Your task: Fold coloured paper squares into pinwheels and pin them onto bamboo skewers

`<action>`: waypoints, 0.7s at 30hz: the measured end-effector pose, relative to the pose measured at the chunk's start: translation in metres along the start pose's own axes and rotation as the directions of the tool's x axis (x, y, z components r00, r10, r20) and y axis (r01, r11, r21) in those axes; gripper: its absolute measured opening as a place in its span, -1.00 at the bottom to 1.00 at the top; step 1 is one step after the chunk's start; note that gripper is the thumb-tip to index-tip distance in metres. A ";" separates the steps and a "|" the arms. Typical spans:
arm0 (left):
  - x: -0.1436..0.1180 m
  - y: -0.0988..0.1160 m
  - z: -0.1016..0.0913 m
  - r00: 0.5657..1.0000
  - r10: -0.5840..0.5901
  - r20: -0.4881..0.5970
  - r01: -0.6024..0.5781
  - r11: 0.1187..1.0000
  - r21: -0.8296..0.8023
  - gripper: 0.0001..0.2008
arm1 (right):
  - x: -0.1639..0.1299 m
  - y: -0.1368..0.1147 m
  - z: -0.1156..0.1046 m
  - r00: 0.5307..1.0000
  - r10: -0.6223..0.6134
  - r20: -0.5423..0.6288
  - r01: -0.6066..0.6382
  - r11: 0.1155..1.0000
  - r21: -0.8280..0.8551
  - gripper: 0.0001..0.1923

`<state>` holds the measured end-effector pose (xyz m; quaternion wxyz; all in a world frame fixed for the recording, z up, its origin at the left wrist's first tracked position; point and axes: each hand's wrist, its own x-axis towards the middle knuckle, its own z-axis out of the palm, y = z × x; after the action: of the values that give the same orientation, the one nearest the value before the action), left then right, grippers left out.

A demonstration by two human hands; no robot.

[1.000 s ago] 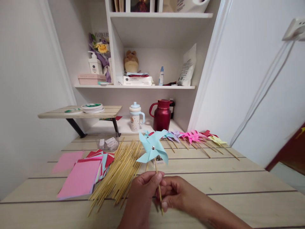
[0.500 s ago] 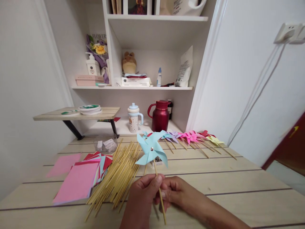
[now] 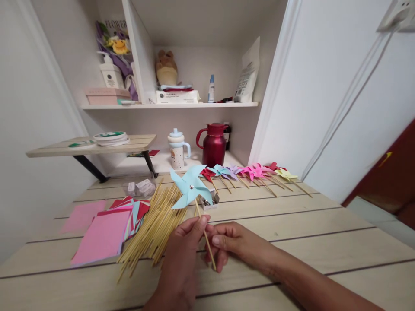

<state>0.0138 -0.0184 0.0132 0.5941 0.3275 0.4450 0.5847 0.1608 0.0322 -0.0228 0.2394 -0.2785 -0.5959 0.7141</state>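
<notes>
A light blue paper pinwheel (image 3: 190, 187) on a thin bamboo stick stands tilted above the table. My left hand (image 3: 186, 255) pinches the stick just below the paper head. My right hand (image 3: 233, 244) grips the same stick lower down, its fingers curled around it. A loose pile of bamboo sticks (image 3: 155, 226) lies just left of both hands. Past it sits a stack of pink, red and blue paper squares (image 3: 108, 231). A row of finished pinwheels (image 3: 253, 172) in several colours lies at the far side of the wooden table (image 3: 324, 233).
A small open box of metal pins (image 3: 209, 201) sits behind the held pinwheel. A clear box (image 3: 141, 188), a child's cup (image 3: 177, 149) and a red jug (image 3: 214, 144) stand further back. A raised shelf (image 3: 94, 147) is at the left. White walls close both sides.
The view has tipped down and shifted right. The pinwheel and both hands sit slightly further left and higher in the picture; the grip on the stick is unchanged.
</notes>
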 end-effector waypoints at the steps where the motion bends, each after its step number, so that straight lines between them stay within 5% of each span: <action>1: 0.000 0.000 0.000 1.000 -0.001 0.004 0.001 1.000 0.002 -0.77 | 0.000 0.000 0.000 1.000 -0.004 0.006 0.004 1.000 0.017 -0.60; 13: 0.018 -0.016 -0.015 0.996 0.009 -0.093 0.001 0.994 0.111 -0.67 | 0.005 -0.004 0.008 0.989 0.017 -0.150 -0.007 0.998 0.066 -0.66; 21: 0.023 -0.019 -0.011 0.998 -0.014 -0.053 0.013 0.999 -0.033 -0.64 | 0.012 0.010 0.016 0.969 -0.058 -0.241 0.070 0.997 0.039 -0.70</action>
<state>0.0100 0.0008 -0.0119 0.5911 0.2992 0.4534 0.5963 0.1408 0.0274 -0.0321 0.3389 -0.3374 -0.5543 0.6812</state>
